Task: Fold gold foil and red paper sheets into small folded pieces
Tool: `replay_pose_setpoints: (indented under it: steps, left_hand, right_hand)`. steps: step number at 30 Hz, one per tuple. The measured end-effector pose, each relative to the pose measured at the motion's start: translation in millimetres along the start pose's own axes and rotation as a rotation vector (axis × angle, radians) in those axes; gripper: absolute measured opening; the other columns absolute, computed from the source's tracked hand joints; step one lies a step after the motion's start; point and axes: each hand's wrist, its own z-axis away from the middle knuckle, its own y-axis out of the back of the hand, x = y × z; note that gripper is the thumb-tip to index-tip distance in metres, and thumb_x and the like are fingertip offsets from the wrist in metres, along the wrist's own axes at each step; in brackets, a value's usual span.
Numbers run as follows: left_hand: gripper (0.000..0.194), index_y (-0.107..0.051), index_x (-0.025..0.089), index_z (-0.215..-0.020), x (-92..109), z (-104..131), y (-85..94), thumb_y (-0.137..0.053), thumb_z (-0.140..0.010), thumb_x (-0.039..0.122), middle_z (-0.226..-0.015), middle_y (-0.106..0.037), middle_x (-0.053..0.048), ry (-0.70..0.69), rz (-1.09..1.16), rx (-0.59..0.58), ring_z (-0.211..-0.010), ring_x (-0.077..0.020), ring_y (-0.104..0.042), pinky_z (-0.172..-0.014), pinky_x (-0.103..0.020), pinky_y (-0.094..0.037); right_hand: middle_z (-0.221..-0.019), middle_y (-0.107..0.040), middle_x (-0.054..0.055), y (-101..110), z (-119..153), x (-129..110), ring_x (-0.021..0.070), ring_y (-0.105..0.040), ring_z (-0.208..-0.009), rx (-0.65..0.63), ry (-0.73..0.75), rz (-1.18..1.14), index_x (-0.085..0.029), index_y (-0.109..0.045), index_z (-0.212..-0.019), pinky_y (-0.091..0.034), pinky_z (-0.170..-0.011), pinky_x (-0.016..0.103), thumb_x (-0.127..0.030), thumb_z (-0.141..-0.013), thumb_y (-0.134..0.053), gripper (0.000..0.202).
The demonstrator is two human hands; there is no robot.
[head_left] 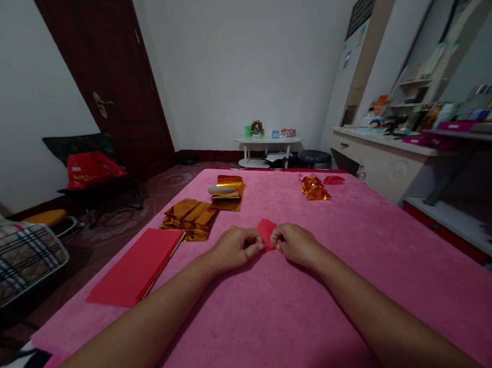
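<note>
A small piece of red paper (267, 230) is pinched between my two hands over the pink cloth (304, 321). My left hand (237, 248) grips its left edge, and my right hand (294, 242) holds the right edge. To the left lies a stack of red paper (134, 269). Behind that stack are folded gold foil sheets (192, 217), and farther back more gold foil (230, 202) has a grey oval object (222, 190) on top. Crumpled gold foil (314, 188) and a red folded piece (334, 180) rest at the far right of the cloth.
A white side table (269, 140) with small items stands against the back wall, beside a dark round stool (314, 157). On the right is a cluttered white desk (382, 139). At left, a chair bears a red bag (93, 170).
</note>
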Motion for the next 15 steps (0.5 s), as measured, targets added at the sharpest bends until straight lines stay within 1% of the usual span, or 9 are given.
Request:
replay_pose_setpoints:
  steps: [2, 4, 6, 8, 11, 15]
  left_hand:
    - [0.019, -0.056, 0.016, -0.083, -3.0, -2.0, 1.5, -0.044, -0.086, 0.031, -0.077, -0.065, -0.003, 0.030, 0.126, 0.026, -0.071, -0.0137, -0.059, -0.064, -0.022, -0.041]
    - [0.016, -0.051, 0.017, -0.086, -4.2, -3.8, 2.4, -0.041, -0.088, 0.029, -0.081, -0.065, -0.003, 0.045, 0.237, 0.039, -0.076, -0.0136, -0.060, -0.067, -0.022, -0.042]
    - [0.015, -0.049, 0.017, -0.086, -4.8, -5.1, 2.6, -0.040, -0.089, 0.029, -0.081, -0.064, -0.003, 0.053, 0.294, 0.044, -0.075, -0.0131, -0.060, -0.069, -0.022, -0.042]
    - [0.015, -0.049, 0.016, -0.086, -6.1, -5.9, 1.8, -0.041, -0.088, 0.029, -0.080, -0.063, -0.002, 0.060, 0.314, 0.061, -0.075, -0.0127, -0.058, -0.071, -0.023, -0.043]
    - [0.015, -0.049, 0.016, -0.085, -8.9, -6.3, -0.4, -0.042, -0.087, 0.030, -0.079, -0.061, -0.002, 0.067, 0.365, 0.081, -0.075, -0.0123, -0.056, -0.071, -0.023, -0.042]
    - [0.015, -0.050, 0.016, -0.085, -11.4, -6.8, -4.1, -0.047, -0.084, 0.030, -0.076, -0.058, 0.000, 0.077, 0.486, 0.100, -0.070, -0.0108, -0.054, -0.068, -0.022, -0.042]
  right_hand:
    - [-0.081, -0.069, 0.007, 1.0, 6.8, -17.0, 0.0190, -0.062, -0.075, 0.040, -0.019, 0.163, -0.019, -0.068, -0.078, -0.039, -0.062, 0.026, -0.009, -0.072, -0.053, 0.019]
    - [-0.084, -0.068, 0.014, -1.1, 12.8, -35.8, 0.0229, -0.064, -0.077, 0.008, -0.033, 0.324, -0.014, -0.068, -0.080, -0.041, -0.063, 0.029, -0.008, -0.072, -0.055, 0.016]
    - [-0.083, -0.068, 0.016, -5.7, 17.0, -51.8, 0.0237, -0.064, -0.079, 0.031, 0.021, 0.385, -0.014, -0.067, -0.079, -0.043, -0.067, 0.031, -0.007, -0.076, -0.054, 0.016]
    - [-0.080, -0.067, 0.017, -10.6, 19.4, -61.7, 0.0244, -0.064, -0.080, 0.040, 0.051, 0.430, -0.013, -0.067, -0.077, -0.043, -0.069, 0.033, -0.005, -0.077, -0.052, 0.017]
    - [-0.081, -0.067, 0.017, -14.7, 21.0, -64.6, 0.0247, -0.063, -0.080, 0.052, 0.115, 0.483, -0.013, -0.068, -0.082, -0.044, -0.068, 0.032, -0.004, -0.078, -0.050, 0.020]
    - [-0.090, -0.066, 0.016, -13.4, 21.2, -59.0, 0.0248, -0.062, -0.082, 0.053, 0.200, 0.529, -0.011, -0.066, -0.096, -0.043, -0.062, 0.030, -0.001, -0.079, -0.044, 0.029]
